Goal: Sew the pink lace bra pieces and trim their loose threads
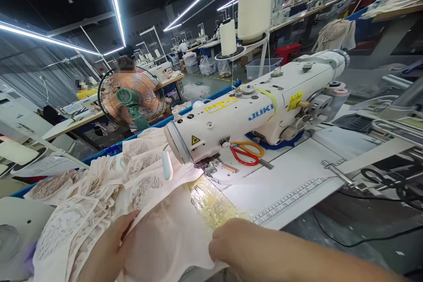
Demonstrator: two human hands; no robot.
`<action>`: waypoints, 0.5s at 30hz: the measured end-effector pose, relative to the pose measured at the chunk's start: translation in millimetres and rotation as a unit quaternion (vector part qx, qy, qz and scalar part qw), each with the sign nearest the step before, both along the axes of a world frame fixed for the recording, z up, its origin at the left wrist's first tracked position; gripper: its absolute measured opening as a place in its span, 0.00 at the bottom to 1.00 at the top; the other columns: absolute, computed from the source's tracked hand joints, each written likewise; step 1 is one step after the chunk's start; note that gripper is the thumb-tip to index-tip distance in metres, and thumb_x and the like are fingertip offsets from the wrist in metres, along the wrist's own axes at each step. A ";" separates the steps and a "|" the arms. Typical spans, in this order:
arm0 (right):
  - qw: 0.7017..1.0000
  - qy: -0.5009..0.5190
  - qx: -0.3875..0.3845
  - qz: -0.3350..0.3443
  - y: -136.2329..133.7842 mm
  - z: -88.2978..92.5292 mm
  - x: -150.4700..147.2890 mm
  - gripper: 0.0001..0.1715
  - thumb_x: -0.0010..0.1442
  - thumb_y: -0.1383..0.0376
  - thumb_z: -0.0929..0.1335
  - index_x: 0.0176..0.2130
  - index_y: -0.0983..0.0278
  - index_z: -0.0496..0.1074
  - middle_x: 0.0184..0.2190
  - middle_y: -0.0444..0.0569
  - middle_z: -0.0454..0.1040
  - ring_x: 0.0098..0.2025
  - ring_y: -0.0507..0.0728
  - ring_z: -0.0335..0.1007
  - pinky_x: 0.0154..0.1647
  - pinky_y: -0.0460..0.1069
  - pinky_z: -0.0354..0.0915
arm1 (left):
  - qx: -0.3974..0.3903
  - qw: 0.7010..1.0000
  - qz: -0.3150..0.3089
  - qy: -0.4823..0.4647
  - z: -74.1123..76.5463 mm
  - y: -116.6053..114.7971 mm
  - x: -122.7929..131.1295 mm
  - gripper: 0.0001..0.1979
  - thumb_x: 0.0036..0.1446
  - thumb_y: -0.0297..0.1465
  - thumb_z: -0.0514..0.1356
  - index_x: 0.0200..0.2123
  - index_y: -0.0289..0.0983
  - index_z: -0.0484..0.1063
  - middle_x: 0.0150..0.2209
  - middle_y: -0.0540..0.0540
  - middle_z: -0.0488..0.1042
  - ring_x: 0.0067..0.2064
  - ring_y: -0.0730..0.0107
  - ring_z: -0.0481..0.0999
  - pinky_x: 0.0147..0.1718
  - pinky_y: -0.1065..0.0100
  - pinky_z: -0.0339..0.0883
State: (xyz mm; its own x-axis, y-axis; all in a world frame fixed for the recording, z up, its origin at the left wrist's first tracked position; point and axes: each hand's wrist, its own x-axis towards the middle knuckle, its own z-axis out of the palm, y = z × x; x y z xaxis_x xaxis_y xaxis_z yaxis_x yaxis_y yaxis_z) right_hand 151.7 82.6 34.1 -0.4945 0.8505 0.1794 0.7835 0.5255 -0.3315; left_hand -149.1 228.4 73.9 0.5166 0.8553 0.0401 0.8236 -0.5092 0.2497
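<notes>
A pale beige fabric piece lies in front of the sewing machine, its far edge running under the needle area. At its left side, my left hand grips the edge between thumb and fingers. My right hand is closed on the near right part of the fabric, fingers curled under and partly hidden. Between the right hand and the presser foot, a strip of shiny yellowish tape covers the machine bed. Scissors with red and orange handles rest on the bed behind the needle.
A heap of beige lace garments spreads to the left of the machine. Ruler markings run along the white table's front edge. Thread cones stand above the machine. A fan and a co-worker are beyond the blue-edged table.
</notes>
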 end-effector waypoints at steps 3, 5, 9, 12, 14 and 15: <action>0.998 0.028 -0.054 0.024 10.5 27.0 31.1 0.15 0.51 0.75 0.66 0.36 0.57 0.74 0.29 0.39 0.77 0.30 0.51 0.73 0.23 0.43 0.57 | -0.217 0.972 0.033 -0.089 30.5 4.9 10.8 0.20 0.57 0.43 0.51 0.49 0.43 0.69 0.46 0.50 0.75 0.48 0.60 0.74 0.43 0.67 0.70; 0.997 -0.016 -0.075 -0.020 24.0 28.2 37.5 0.15 0.52 0.75 0.67 0.35 0.56 0.74 0.29 0.38 0.77 0.29 0.51 0.73 0.21 0.43 0.56 | -0.300 0.949 0.017 -0.090 41.4 15.1 21.6 0.19 0.57 0.43 0.51 0.47 0.41 0.70 0.43 0.49 0.76 0.46 0.60 0.75 0.42 0.66 0.69; 0.984 -0.112 -0.057 -0.126 55.3 6.3 20.3 0.16 0.39 0.81 0.69 0.26 0.62 0.73 0.22 0.44 0.74 0.24 0.54 0.69 0.19 0.45 0.54 | -0.176 0.976 0.013 0.128 44.1 41.8 45.9 0.12 0.55 0.32 0.51 0.36 0.38 0.74 0.35 0.45 0.77 0.40 0.56 0.76 0.38 0.60 0.68; 0.970 -0.111 0.002 -0.215 72.4 -9.1 3.2 0.12 0.47 0.81 0.66 0.27 0.65 0.72 0.27 0.52 0.74 0.32 0.60 0.70 0.29 0.50 0.60 | -0.017 0.966 0.039 0.254 37.5 46.9 74.8 0.12 0.55 0.27 0.49 0.31 0.34 0.73 0.35 0.37 0.75 0.37 0.51 0.75 0.35 0.56 0.67; 0.957 -0.099 0.043 -0.270 77.1 -16.5 -3.3 0.13 0.54 0.79 0.62 0.32 0.66 0.71 0.32 0.57 0.73 0.38 0.63 0.69 0.35 0.54 0.61 | 0.013 0.974 0.011 0.227 26.8 40.7 101.1 0.12 0.57 0.28 0.48 0.37 0.34 0.71 0.41 0.37 0.73 0.42 0.54 0.74 0.38 0.58 0.66; 0.952 -0.093 0.057 -0.288 77.5 -20.3 -5.4 0.13 0.56 0.78 0.61 0.33 0.66 0.71 0.33 0.58 0.72 0.38 0.63 0.68 0.35 0.55 0.62 | 0.012 0.979 -0.019 0.200 19.0 36.5 115.6 0.12 0.58 0.29 0.49 0.40 0.35 0.70 0.43 0.39 0.72 0.43 0.56 0.74 0.39 0.61 0.66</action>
State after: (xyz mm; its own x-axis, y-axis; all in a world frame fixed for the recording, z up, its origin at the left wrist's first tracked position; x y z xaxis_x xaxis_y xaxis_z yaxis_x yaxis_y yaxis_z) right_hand 146.3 160.1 13.7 0.0150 0.9705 0.2407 0.9919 0.0158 -0.1257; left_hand -33.5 264.9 93.0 0.5262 0.8365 -0.1532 0.8335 -0.5430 -0.1018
